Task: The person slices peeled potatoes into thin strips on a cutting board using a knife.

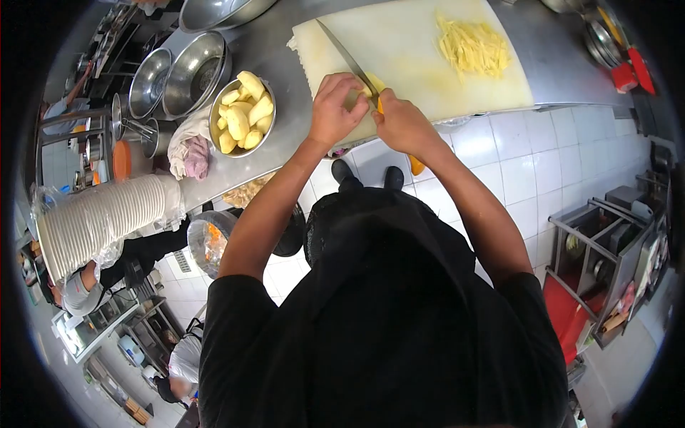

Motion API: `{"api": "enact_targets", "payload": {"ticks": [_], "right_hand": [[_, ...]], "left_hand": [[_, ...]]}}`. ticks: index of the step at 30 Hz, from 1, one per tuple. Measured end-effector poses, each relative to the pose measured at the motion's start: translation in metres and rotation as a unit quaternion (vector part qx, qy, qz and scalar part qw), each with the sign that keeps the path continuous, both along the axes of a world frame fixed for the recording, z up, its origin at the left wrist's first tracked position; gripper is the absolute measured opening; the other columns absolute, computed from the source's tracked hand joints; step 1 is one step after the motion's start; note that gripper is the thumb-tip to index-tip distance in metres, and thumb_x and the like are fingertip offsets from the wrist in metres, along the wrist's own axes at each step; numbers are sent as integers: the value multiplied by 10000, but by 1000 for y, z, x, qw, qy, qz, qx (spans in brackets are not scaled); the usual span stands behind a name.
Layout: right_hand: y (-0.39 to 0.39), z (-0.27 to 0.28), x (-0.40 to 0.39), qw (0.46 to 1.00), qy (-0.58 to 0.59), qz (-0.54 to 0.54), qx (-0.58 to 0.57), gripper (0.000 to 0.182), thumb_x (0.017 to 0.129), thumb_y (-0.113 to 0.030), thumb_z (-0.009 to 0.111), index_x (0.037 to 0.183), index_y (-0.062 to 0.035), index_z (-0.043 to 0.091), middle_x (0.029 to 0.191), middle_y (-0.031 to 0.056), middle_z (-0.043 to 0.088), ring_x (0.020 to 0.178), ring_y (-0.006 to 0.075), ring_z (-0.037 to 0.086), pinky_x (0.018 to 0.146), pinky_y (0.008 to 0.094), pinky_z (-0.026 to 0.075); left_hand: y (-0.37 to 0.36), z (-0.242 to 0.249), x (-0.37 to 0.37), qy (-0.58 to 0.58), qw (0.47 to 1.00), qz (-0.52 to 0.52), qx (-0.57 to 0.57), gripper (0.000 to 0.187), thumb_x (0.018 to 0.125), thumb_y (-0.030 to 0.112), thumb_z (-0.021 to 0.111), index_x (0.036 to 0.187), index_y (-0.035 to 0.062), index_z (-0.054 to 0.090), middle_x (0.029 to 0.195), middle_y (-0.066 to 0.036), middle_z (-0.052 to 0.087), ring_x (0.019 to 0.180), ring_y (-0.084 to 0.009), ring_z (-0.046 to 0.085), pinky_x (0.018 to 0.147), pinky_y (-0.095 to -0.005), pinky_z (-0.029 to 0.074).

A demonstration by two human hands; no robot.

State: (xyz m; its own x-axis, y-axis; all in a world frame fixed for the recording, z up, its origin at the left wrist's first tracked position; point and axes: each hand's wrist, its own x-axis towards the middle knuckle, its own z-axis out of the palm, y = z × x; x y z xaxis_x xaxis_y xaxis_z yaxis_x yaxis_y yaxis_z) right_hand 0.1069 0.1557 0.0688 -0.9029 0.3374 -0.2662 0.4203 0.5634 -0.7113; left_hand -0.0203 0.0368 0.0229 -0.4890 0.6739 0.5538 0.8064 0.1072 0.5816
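Observation:
My right hand (405, 127) grips a kitchen knife (344, 53) by its orange-yellow handle. The long blade slants up and left over the white cutting board (407, 43). Beside the blade, my left hand (337, 108) is curled, its fingertips on a peeled potato piece (369, 88) near the board's front edge. Fingers and blade partly cover that piece. A pile of thin, pale yellow potato strips (472, 48) lies at the board's far right. Left of the board, a metal bowl (214, 128) holds several peeled potatoes (246, 114).
Empty steel bowls (196, 75) and a crumpled cloth (191, 146) sit on the steel counter (282, 78) at left. A wrapped stack of pale dishes (107, 221) stands nearby. Below the counter is a bin with scraps (212, 242). Other people work at far left.

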Motion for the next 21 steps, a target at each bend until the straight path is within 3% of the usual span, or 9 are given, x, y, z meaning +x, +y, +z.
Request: {"api": "enact_targets", "payload": {"ticks": [21], "right_hand": [[0,31,23,999,32,-13,-9,273,965,-176,572,1042,42,427,802,325,631,837,523,615,752,562,447]], "left_hand": [[0,4,0,-13,1000,13,-4,165,769,69,714,923,32,666,991,-114,664,933,-309,639,831,-387,524]]}}
